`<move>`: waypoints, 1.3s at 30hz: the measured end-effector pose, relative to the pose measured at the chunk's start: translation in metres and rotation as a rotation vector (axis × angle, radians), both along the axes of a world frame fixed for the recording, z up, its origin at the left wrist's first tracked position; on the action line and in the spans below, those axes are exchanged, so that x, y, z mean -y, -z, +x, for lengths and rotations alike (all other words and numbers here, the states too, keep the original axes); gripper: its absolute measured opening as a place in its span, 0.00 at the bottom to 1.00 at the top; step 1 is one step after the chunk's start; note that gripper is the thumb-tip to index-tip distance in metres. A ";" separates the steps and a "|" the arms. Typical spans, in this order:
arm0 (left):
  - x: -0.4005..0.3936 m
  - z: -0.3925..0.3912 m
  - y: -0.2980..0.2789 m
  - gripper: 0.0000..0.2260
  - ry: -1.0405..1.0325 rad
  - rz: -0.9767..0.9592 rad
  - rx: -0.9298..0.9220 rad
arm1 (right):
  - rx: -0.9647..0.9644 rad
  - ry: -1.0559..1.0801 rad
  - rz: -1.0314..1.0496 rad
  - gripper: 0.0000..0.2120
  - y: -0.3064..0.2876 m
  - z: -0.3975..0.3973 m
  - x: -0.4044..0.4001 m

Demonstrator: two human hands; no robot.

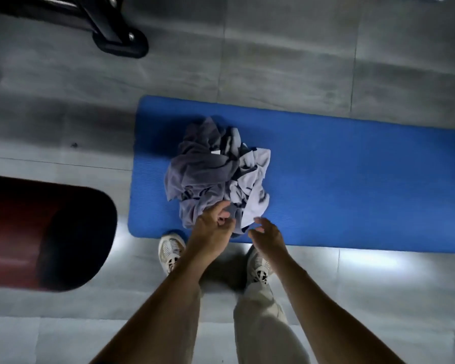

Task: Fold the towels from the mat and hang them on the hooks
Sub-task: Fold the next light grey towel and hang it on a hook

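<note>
A crumpled heap of grey and pale lilac towels (213, 172) lies on the left part of a blue mat (339, 185) on the floor. My left hand (212, 228) is at the heap's near edge, its fingers curled into the grey cloth. My right hand (267, 233) hovers just right of it, fingers apart, close to the pale towel's lower corner and holding nothing. No hooks are in view.
Grey tiled floor surrounds the mat. A dark red cylindrical bag (45, 232) lies at the left. A black metal equipment foot (116, 32) stands at the top left. My two pale shoes (170, 249) are at the mat's near edge.
</note>
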State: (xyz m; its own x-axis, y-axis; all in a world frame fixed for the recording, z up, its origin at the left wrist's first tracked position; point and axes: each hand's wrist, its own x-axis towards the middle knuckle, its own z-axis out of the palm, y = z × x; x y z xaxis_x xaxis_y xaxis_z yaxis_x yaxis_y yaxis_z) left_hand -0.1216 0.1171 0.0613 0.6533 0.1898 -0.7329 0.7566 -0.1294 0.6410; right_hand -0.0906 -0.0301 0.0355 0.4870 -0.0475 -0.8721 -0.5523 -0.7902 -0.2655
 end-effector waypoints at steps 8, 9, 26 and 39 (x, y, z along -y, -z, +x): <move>0.011 0.030 0.120 0.15 -0.013 0.006 0.061 | -0.049 -0.104 -0.063 0.35 0.158 0.041 -0.007; 0.013 0.033 0.128 0.14 -0.007 -0.007 0.071 | -0.032 -0.131 -0.063 0.38 0.169 0.045 -0.010; 0.032 0.059 0.018 0.09 -0.027 0.010 0.058 | 0.153 0.293 0.188 0.17 0.017 0.078 0.006; 0.082 0.039 -0.204 0.11 0.088 0.231 0.315 | 0.675 0.159 0.557 0.22 -0.286 0.103 0.049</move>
State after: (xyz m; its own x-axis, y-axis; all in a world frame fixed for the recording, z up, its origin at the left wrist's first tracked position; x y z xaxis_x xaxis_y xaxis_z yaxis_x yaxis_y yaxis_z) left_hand -0.0827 0.0353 0.2650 0.8604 0.2594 -0.4386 0.5072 -0.3526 0.7864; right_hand 0.0125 -0.0790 0.3215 0.9294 0.1868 -0.3181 -0.2314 -0.3763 -0.8971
